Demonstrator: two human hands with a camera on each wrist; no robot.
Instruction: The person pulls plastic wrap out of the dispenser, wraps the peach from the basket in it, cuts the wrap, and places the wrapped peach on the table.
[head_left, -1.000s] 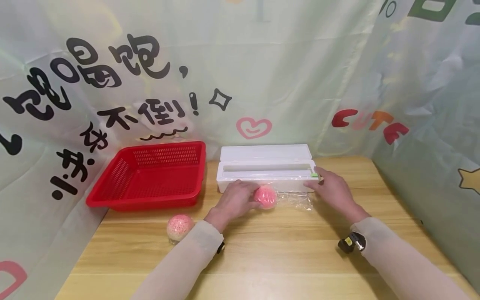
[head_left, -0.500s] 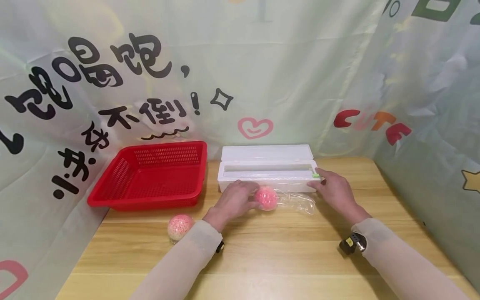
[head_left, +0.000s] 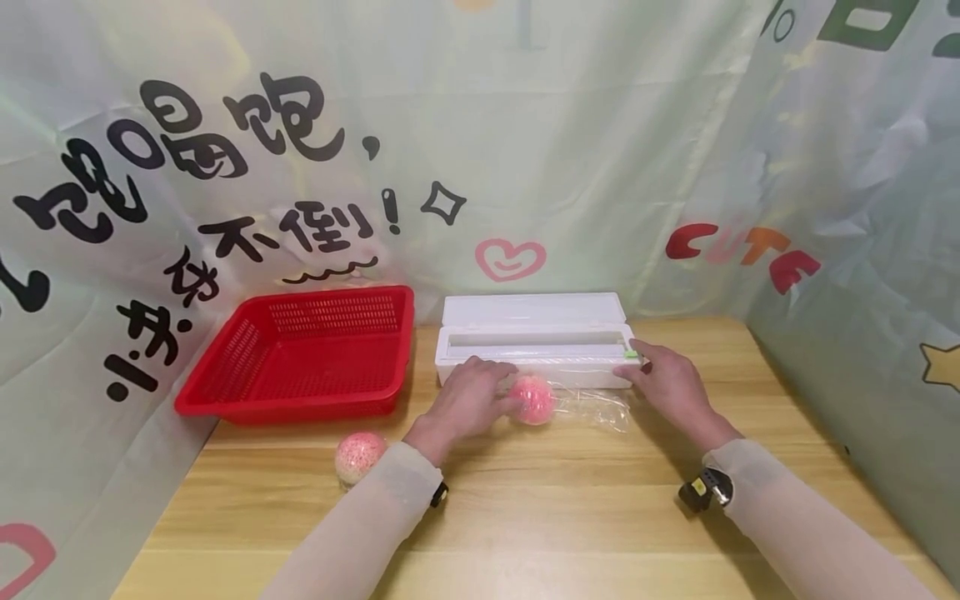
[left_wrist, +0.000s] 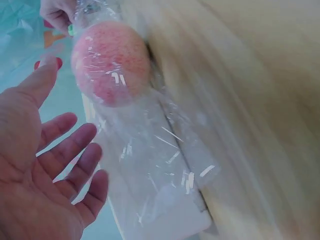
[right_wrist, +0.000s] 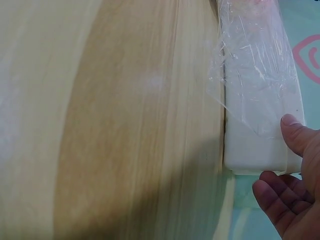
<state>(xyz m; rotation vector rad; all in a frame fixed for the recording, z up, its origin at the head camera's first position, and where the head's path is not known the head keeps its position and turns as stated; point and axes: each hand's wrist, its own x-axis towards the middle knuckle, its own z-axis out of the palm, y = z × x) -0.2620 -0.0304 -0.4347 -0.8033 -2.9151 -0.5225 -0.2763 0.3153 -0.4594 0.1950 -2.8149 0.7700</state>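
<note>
A round, pink-speckled, peach-like fruit point(head_left: 532, 399) lies under clear cling film point(left_wrist: 150, 145) at the front of the white cling film dispenser point(head_left: 480, 372). The dispenser's lid stands up, and a green cutter slider point(head_left: 630, 354) sits at its right end. My left hand point(head_left: 474, 398) is beside the fruit with fingers spread and relaxed; in the left wrist view nothing lies between them. My right hand point(head_left: 670, 383) holds the dispenser's right end, thumb on its front face and fingers curled past the end. Loose film point(head_left: 600, 408) trails right of the fruit.
A red perforated basket point(head_left: 300, 408) stands at the back left. A second pink and cream fruit point(head_left: 360, 457) in clear wrap sits on the wooden table point(head_left: 540, 517) in front of it, near my left sleeve. A printed cloth point(head_left: 585, 167) hangs behind the table.
The loose film has shifted slightly right and down beside the fruit. The right fingers have settled at the dispenser's end by the green slider. The left hand has barely moved.
</note>
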